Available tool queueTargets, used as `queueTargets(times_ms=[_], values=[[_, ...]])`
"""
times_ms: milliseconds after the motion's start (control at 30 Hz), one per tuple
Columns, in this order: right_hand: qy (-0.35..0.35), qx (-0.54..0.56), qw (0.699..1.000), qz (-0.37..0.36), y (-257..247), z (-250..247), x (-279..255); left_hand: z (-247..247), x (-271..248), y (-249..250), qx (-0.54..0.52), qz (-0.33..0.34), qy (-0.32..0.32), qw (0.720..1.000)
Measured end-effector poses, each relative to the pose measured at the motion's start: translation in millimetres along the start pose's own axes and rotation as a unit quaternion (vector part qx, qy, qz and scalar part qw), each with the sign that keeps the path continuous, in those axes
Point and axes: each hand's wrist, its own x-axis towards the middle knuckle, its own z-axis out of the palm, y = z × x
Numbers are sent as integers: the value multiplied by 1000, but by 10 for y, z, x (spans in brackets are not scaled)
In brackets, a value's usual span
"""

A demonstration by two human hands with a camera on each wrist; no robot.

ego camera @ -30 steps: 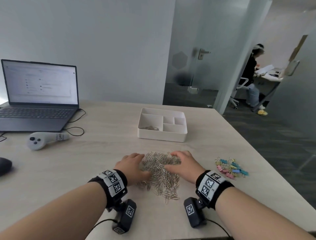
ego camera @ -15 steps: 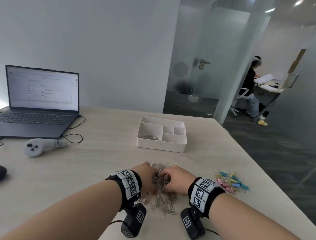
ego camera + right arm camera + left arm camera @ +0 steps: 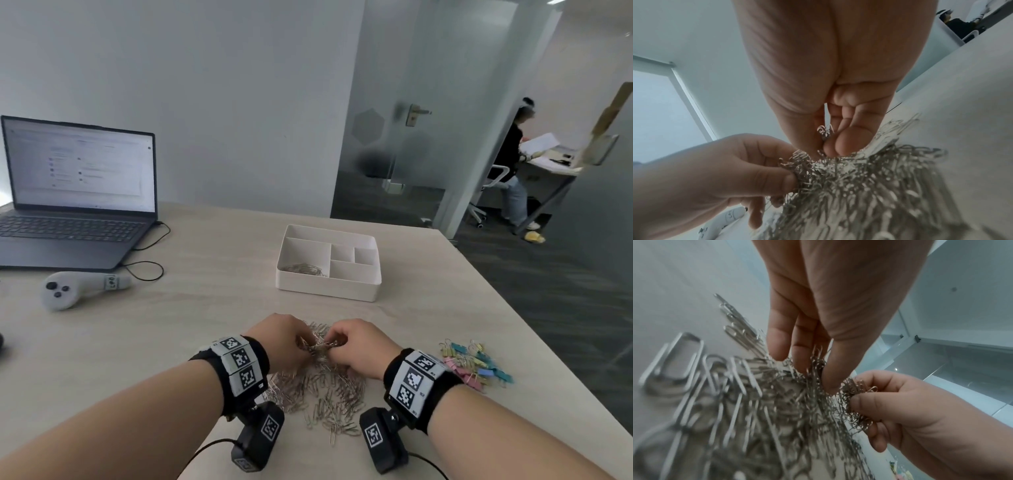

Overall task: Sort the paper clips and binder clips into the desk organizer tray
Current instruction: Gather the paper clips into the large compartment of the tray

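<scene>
A heap of silver paper clips (image 3: 322, 390) lies on the desk near me. My left hand (image 3: 284, 342) and right hand (image 3: 356, 346) meet over its far side, each pinching a bunch of clips. In the left wrist view the left thumb and fingers (image 3: 789, 344) grip clips (image 3: 813, 369). In the right wrist view the right fingertips (image 3: 840, 142) pinch clips (image 3: 824, 131). The white organizer tray (image 3: 329, 287) stands beyond, with some paper clips (image 3: 305, 269) in its large left compartment. Coloured binder clips (image 3: 474, 363) lie in a pile at the right.
An open laptop (image 3: 75, 192) with a cable sits at the back left, a white controller (image 3: 75, 286) in front of it. The desk's right edge runs close past the binder clips. A person (image 3: 513, 164) sits in the room behind the glass door.
My hands went from lying flat on the heap to drawing together and curling round bunches of clips. The pile is pulled nearer to me. The head view has tilted.
</scene>
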Motion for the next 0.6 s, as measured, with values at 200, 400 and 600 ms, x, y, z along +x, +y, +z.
queueTargets(times_ms=[200,400,600], values=[[-14,114,993,-10,-18,-99,109,-172,53,-117,-105,-8,-41,994],[6,234,972,3,-40,-216,326,-300,274,-266,-172,-15,-15,985],[21,335,942,22,-164,-402,698,-493,599,-356,-283,-25,56,957]])
